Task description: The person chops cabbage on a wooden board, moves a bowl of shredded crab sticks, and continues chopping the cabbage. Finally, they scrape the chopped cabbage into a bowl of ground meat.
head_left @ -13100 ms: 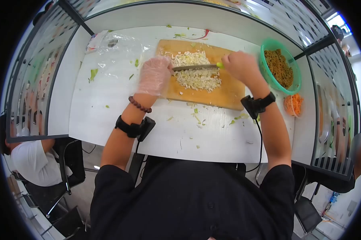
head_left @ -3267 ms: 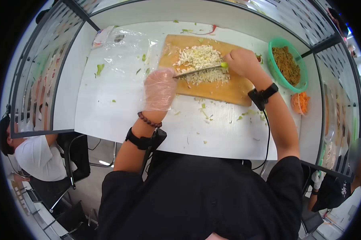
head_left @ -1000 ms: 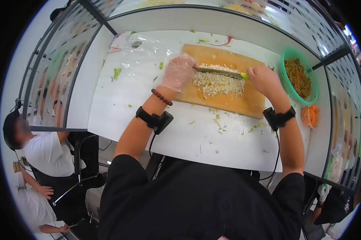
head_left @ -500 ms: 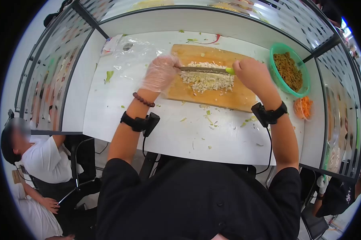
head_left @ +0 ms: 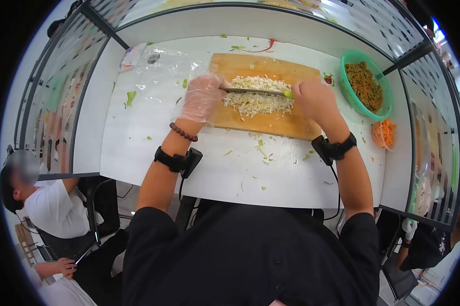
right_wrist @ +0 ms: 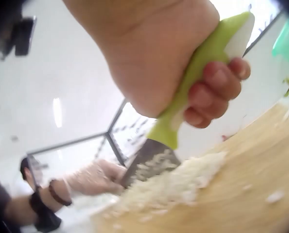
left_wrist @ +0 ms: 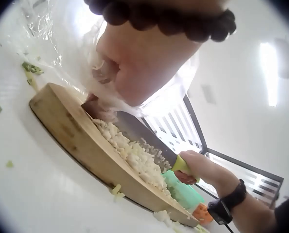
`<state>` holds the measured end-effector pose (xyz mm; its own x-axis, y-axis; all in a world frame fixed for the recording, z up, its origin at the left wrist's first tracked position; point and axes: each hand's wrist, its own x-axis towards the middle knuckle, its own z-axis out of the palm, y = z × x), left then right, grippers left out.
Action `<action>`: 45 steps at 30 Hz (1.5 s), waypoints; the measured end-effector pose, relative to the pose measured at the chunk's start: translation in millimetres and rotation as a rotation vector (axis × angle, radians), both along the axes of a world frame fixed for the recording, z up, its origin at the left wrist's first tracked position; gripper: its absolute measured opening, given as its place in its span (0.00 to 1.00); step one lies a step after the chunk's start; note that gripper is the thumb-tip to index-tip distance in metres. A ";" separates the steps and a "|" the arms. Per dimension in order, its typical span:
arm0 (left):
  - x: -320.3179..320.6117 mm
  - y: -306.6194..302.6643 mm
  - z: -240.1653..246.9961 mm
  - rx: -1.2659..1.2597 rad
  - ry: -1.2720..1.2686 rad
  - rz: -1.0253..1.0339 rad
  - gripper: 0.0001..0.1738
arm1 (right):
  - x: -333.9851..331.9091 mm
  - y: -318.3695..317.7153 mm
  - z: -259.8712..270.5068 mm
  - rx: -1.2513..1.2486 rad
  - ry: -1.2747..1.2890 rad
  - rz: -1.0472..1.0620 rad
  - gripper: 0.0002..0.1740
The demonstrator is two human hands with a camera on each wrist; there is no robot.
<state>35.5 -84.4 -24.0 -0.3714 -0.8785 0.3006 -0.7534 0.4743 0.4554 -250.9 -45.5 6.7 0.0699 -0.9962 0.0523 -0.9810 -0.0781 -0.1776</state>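
Observation:
On the wooden cutting board [head_left: 270, 127] lies a heap of finely chopped white vegetable [head_left: 263, 104]. A knife [head_left: 255, 91] stretches across the heap, white bits stuck to its blade [right_wrist: 156, 158]. My right hand [head_left: 315, 99] grips the green handle [right_wrist: 195, 73], fingers curled round it. The left hand [head_left: 203, 97], in a clear plastic glove, pinches the front end of the blade at the board's left side. In the left wrist view that left hand [left_wrist: 139, 63] has its fingertips at the blade tip, low over the board; the glove partly hides them.
A green bowl [head_left: 385, 84] of brown minced food and a small tub of orange shreds [head_left: 384, 133] stand at the right. Clear plastic wrap [head_left: 158, 71] lies at the back left. Green scraps [head_left: 131, 97] dot the white table [head_left: 214, 178]. Low partitions enclose it; people sit at the left.
The knife stays across the heap in both hands, its angle slightly changed from half a second ago. Over the longer span, the chopped heap has shifted and spread differently under the blade.

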 end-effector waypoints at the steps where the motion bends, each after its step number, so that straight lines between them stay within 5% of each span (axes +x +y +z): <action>1: -1.6 3.9 -2.3 -0.002 -0.006 0.006 0.05 | -1.4 2.1 -2.1 0.033 0.007 -0.007 0.26; 8: -6.2 4.6 -2.5 -0.035 -0.014 -0.025 0.06 | -16.0 -0.7 -11.4 -0.010 0.055 0.021 0.24; 15: -3.2 6.8 35.5 -0.147 -0.008 -0.093 0.06 | -7.5 16.7 43.9 -0.127 0.069 0.011 0.24; 21: -2.1 24.9 21.2 0.102 0.012 0.020 0.04 | -1.4 17.6 6.4 0.037 0.021 -0.036 0.24; 30: 0.2 17.7 10.4 0.095 0.049 -0.006 0.04 | -5.0 9.9 -0.6 0.007 0.012 0.086 0.25; 39: -3.7 17.9 2.5 0.107 0.150 -0.046 0.06 | -7.0 27.8 23.7 0.035 0.043 -0.029 0.24; 42: -8.2 18.1 -6.4 0.030 0.108 -0.034 0.07 | -18.7 21.0 -14.8 -0.089 0.169 0.139 0.24; 45: -11.1 17.2 -0.3 0.036 0.058 -0.048 0.03 | -20.4 20.8 3.2 0.009 0.098 0.012 0.24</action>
<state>24.4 -67.2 -24.4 -0.3962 -0.8706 0.2918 -0.7019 0.4920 0.5150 -271.3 -24.7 9.9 0.0858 -0.9957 0.0354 -0.9927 -0.0884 -0.0820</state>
